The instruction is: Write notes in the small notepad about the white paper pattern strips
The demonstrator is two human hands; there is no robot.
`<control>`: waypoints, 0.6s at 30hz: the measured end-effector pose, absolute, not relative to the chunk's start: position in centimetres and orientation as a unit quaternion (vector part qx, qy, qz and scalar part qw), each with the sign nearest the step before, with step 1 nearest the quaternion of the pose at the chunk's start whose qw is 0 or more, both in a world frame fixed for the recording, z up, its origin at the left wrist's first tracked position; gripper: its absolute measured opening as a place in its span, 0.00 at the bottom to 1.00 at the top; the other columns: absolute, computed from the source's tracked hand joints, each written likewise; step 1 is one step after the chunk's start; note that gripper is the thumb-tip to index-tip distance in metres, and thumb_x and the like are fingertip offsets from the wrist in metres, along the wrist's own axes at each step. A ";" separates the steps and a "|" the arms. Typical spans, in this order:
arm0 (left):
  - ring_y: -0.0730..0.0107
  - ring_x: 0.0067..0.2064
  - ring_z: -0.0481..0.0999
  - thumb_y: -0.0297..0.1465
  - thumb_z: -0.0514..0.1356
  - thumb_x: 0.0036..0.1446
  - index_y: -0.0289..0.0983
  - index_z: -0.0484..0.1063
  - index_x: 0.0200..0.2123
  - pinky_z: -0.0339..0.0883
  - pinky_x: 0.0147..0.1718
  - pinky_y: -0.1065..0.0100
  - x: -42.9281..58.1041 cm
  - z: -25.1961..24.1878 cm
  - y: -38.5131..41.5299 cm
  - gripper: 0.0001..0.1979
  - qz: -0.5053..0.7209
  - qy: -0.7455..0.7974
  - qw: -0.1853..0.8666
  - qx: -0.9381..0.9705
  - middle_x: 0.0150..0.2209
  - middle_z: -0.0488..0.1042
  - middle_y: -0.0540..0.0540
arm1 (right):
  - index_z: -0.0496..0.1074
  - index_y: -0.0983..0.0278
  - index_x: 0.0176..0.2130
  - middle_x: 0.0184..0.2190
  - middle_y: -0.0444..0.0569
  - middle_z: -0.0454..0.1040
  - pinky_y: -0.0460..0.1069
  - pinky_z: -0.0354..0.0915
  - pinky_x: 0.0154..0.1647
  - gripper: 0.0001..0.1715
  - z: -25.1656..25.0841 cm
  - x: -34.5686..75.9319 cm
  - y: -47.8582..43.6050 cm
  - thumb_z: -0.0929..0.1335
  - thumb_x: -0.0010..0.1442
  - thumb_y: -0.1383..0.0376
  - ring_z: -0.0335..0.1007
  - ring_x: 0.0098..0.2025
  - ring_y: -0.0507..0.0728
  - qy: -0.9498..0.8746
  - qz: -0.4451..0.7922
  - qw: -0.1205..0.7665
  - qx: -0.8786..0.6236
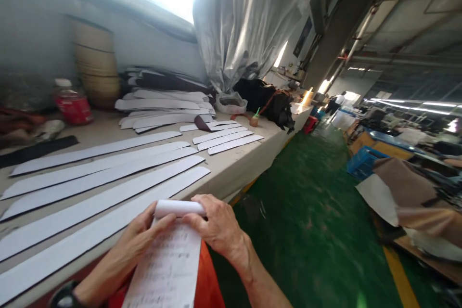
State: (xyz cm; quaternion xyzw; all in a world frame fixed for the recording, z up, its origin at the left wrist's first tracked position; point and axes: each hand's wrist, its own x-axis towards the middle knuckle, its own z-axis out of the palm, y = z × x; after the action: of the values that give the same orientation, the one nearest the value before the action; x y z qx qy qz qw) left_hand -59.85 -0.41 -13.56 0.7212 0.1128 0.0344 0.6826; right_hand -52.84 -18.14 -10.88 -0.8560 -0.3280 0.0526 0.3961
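A white paper pad with rows of blurred writing is held low in front of me, its top rolled over into a white tube. My left hand grips the left end of the roll, thumb on top of the sheet. At the right end, my right hand is closed round the roll with its thumb near the middle. Long white strips with dark edges lie side by side on the table to the left. Shorter white strips lie beyond them.
Stacked white pieces, a red-labelled bottle, a tan roll and a plastic bag stand farther back. A green floor aisle runs to the right, past a blue crate and brown sheets. A distant person is visible.
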 end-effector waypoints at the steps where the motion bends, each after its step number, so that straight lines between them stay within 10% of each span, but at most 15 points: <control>1: 0.68 0.33 0.72 0.49 0.65 0.49 0.36 0.69 0.45 0.68 0.29 0.69 -59.9 -13.6 -0.5 0.28 0.033 0.108 0.683 0.722 0.36 0.74 0.49 | 0.72 0.60 0.49 0.45 0.51 0.75 0.56 0.63 0.52 0.19 -10.8 -52.9 -18.6 0.69 0.58 0.57 0.71 0.48 0.61 -0.324 0.057 0.409 -0.851; 11: 0.70 0.29 0.72 0.47 0.65 0.51 0.38 0.65 0.47 0.67 0.25 0.71 -60.6 -11.3 -1.1 0.26 0.033 0.082 0.731 0.677 0.32 0.74 0.49 | 0.67 0.61 0.52 0.43 0.50 0.75 0.44 0.59 0.19 0.34 -10.8 -52.1 -20.9 0.73 0.49 0.50 0.63 0.22 0.47 -0.280 0.238 0.628 -0.686; 18: 0.69 0.29 0.74 0.46 0.64 0.52 0.38 0.65 0.47 0.70 0.28 0.68 -61.4 -9.6 -2.6 0.25 0.067 0.074 0.778 0.621 0.36 0.75 0.46 | 0.67 0.62 0.51 0.30 0.43 0.72 0.43 0.51 0.16 0.43 -11.4 -53.2 -21.2 0.74 0.45 0.41 0.56 0.16 0.44 -0.263 0.262 0.741 -0.559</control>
State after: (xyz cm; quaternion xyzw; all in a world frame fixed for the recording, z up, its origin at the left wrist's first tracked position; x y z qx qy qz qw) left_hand -61.44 -2.59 -9.58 0.6206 0.0744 0.0670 0.7777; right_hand -53.19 -21.17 -11.39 -0.5592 -0.2632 0.2619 0.7412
